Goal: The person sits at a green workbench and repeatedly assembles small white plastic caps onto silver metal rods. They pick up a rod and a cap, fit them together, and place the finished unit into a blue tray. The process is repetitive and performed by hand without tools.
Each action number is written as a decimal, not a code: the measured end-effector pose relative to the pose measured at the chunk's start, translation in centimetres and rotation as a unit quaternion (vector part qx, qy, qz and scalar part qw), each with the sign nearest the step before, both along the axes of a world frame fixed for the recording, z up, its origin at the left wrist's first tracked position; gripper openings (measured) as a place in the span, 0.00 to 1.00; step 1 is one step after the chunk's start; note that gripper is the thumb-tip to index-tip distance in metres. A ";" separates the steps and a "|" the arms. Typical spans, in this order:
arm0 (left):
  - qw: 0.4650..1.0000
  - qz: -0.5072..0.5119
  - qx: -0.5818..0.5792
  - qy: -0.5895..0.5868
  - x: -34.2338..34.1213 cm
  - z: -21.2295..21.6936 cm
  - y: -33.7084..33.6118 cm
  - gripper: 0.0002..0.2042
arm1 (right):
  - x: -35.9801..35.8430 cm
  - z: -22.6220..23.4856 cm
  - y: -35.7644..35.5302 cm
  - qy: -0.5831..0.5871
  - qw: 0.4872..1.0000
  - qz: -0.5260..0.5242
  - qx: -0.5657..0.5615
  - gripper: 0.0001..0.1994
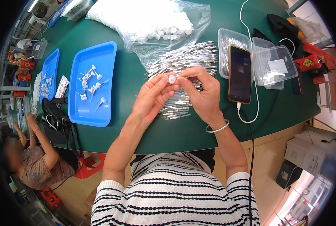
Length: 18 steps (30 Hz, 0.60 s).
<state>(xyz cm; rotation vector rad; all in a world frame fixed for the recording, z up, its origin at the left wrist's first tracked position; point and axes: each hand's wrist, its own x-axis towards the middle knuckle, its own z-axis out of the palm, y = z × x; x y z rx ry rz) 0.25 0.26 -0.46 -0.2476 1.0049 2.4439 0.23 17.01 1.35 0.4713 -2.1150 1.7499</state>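
Observation:
My left hand (151, 95) pinches a small round white plastic cap (172, 79) between thumb and fingertips. Close beside it, my right hand (206, 94) grips a thin whitish tube (192, 75) between thumb and forefinger, its near end hidden by the fingers. Whether cap and tube touch, I cannot tell. Under and beyond both hands lies a heap of thin clear tubes with metal ends (192, 54). Behind the heap, loose white caps (171, 32) spill toward the mouth of a clear plastic bag (200, 17).
Left of my hands, a blue tray (87, 116) holds several capped tubes; a second blue tray (54, 62) stands beyond. A phone (239, 77) on a white cable leans by a clear box (223, 71). Further left are a black bag (55, 118) and a seated person (39, 162).

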 end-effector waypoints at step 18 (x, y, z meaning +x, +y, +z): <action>1.000 0.018 0.021 -0.008 0.2 -0.1 0.2 0.12 | 0.1 -0.3 -0.4 0.048 0.998 -0.024 0.028 0.05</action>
